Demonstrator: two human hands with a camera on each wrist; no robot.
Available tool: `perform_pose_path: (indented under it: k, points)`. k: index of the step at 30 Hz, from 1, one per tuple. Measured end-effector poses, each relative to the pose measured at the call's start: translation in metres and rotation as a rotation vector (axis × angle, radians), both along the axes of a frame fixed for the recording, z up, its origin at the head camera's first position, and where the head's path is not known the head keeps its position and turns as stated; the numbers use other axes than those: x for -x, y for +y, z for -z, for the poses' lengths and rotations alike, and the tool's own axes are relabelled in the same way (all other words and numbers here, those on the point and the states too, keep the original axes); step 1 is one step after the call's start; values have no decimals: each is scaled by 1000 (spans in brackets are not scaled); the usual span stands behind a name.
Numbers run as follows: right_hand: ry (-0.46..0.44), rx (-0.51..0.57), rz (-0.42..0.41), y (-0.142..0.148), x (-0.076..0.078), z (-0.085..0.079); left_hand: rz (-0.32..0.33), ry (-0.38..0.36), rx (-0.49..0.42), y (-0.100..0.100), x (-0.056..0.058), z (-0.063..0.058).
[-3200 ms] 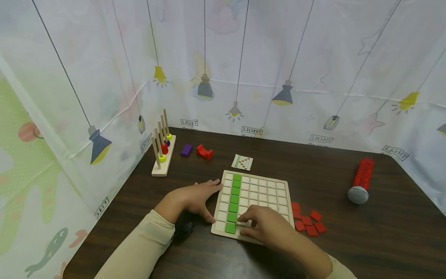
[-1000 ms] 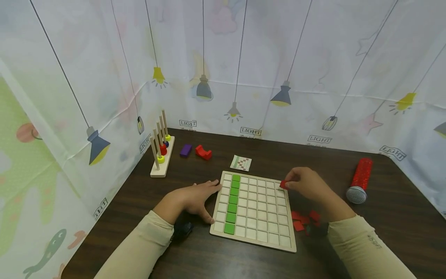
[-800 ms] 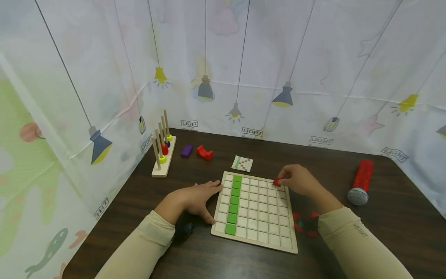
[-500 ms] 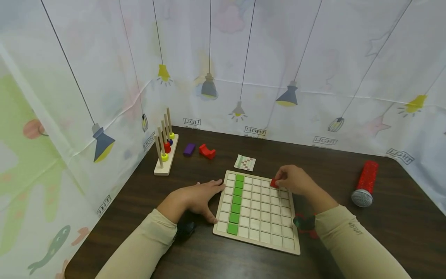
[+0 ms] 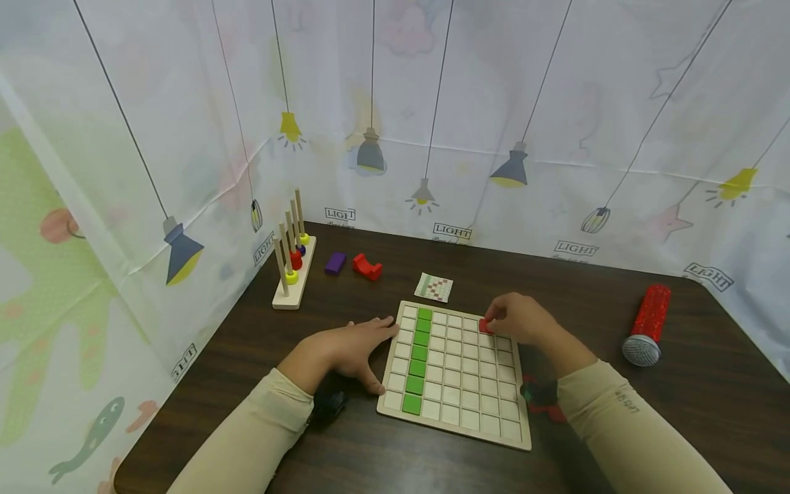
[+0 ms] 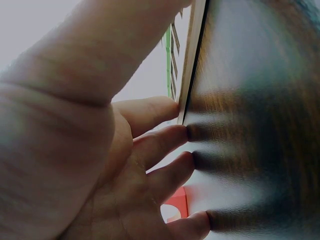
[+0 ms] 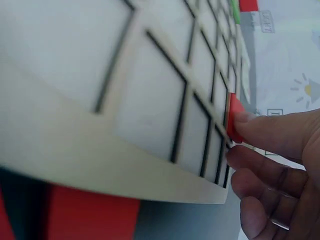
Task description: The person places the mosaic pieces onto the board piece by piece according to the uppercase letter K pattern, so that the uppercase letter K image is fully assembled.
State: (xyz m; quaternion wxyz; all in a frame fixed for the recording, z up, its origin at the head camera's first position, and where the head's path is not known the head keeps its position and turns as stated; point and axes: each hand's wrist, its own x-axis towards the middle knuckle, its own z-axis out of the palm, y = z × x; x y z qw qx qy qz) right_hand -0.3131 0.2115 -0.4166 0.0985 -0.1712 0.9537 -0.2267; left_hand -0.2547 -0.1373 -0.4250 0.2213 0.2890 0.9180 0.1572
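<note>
A wooden grid board (image 5: pixel 453 362) lies flat on the dark counter (image 5: pixel 401 460), its second column from the left filled with green tiles (image 5: pixel 416 368). At the board's far row, one cell in from its right corner, the right hand (image 5: pixel 524 319) pinches a red tile (image 5: pixel 485 326). Its fingers are curled and clamped on that piece; in the right wrist view one fingertip plainly presses it, but whether the tile has dropped fully into the cell I cannot tell.

The left hand (image 5: pixel 356 350) touches the board's left edge, thumb and fingers spread apart and holding nothing. More red tiles (image 5: pixel 557 413) lie just beside the board's right edge, partly hidden by the right forearm (image 5: pixel 601 405).

The likeliest fault, I judge, is the tile riding up on a raised divider: the right wrist view shows it tilted against the grid, so pressing at that angle could leave it crooked or flip it out. A sideways shove could also slide the board, since only its left side is braced. A low sweep of the right sleeve might scatter the loose pieces beside the board.
</note>
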Motion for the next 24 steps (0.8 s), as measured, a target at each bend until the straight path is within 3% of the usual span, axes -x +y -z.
perform_pose_path:
  k: [14,24]
  points:
    - [60,-143,33,-9,-19,0,-2,1,6,1,0,-3]
    - [100,-144,39,-12,-25,4,-5,-5,10,1,-1,-1]
